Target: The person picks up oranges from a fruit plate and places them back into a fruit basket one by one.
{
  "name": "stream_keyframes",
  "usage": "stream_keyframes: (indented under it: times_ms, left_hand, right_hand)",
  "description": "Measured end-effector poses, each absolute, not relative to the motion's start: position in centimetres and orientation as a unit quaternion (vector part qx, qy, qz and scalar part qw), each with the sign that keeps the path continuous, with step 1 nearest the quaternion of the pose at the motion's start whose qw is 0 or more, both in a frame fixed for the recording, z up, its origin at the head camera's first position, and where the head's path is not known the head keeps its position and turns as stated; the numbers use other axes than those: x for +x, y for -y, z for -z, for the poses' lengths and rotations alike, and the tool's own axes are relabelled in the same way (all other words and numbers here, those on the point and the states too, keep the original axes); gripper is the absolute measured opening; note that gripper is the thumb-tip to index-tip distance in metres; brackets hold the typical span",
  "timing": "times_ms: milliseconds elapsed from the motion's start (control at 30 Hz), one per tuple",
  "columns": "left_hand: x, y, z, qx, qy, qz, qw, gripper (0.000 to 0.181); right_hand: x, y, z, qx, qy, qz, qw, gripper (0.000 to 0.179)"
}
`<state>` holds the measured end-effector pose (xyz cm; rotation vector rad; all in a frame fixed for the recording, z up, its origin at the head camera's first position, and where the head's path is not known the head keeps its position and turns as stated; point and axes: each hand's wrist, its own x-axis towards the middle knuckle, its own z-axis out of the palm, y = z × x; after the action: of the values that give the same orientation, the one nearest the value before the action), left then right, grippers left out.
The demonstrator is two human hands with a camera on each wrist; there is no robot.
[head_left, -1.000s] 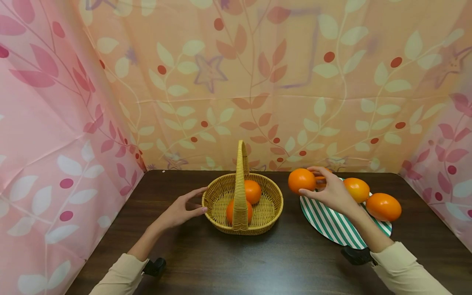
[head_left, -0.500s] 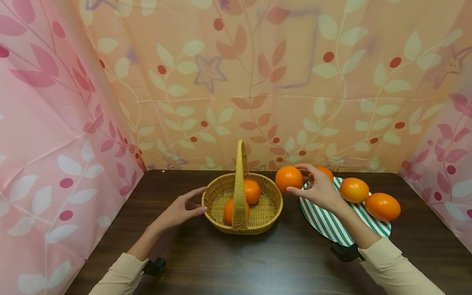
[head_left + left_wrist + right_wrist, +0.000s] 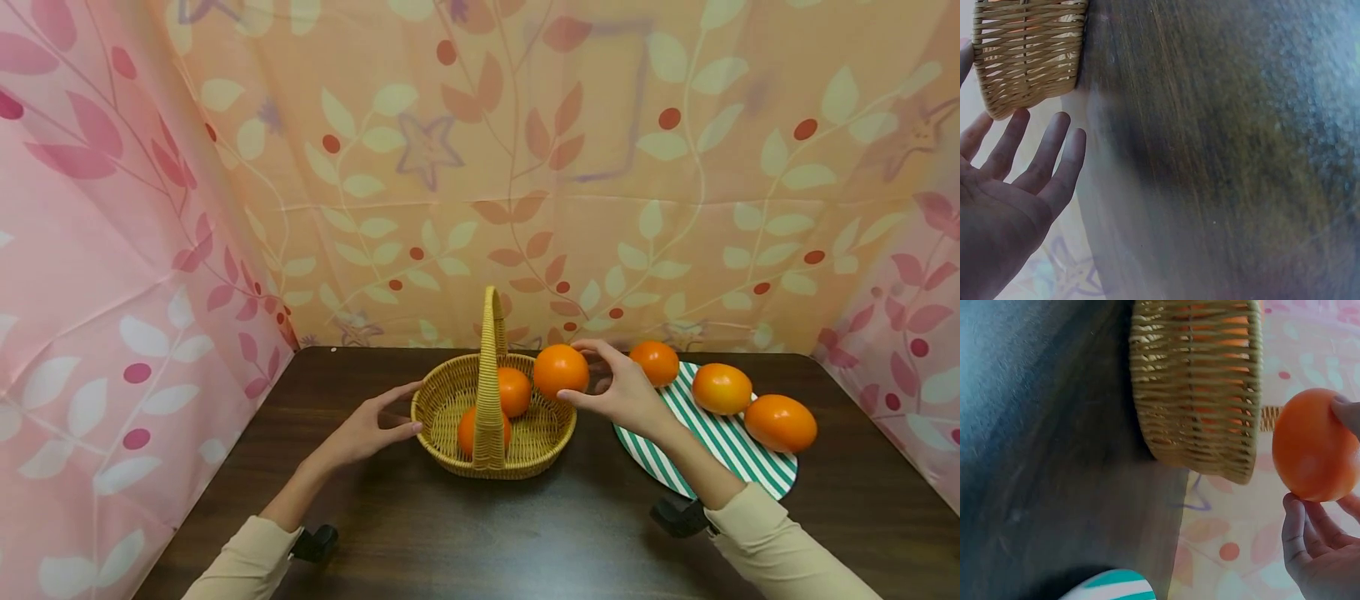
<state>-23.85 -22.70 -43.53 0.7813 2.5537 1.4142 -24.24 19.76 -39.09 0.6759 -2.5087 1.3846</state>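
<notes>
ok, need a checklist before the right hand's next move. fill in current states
1. Right hand gripping held fruit: ok, fingers and thumb on it.
2. Held fruit above basket rim: ok, per right wrist view.
3. Handle clear: ok, held fruit is apart, to its right.
4. Room inside: ok, bare weave beside the two fruits there.
5. Left hand steadying basket: cannot tell; fingers at its left end, pressure not visible.

A peach leaf-print backdrop (image 3: 450,208) hangs over at twelve o'clock, I see, with pink drapes (image 3: 82,258) at nine and three; the dark worktop (image 3: 495,533) spreads toward six.
</notes>
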Motion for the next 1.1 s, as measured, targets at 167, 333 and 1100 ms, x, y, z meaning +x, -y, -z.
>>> stream_keyframes:
  times_ms: [167, 333, 1100]
  left_hand:
    - [-23.8, 22.7, 43.4, 0.26, -0.844, -0.465, 0.059, 0.069]
    - [-23.9, 22.7, 43.5, 0.259, -0.844, -0.465, 0.059, 0.069]
    - [-23.9, 22.8, 43.7, 0.253, -0.846, -0.465, 0.061, 0.069]
  right_hand:
    - [-24.0, -19.1, 39.7, 0.24, 0.843, -0.47, 0.107, 0.065]
    - [-23.7, -18.5, 40.7, 0.276, 0.825, -0.48, 0.112, 0.067]
    - [-23.4, -17.7, 43.1, 0.349, 0.825, -0.419, 0.146, 0.068]
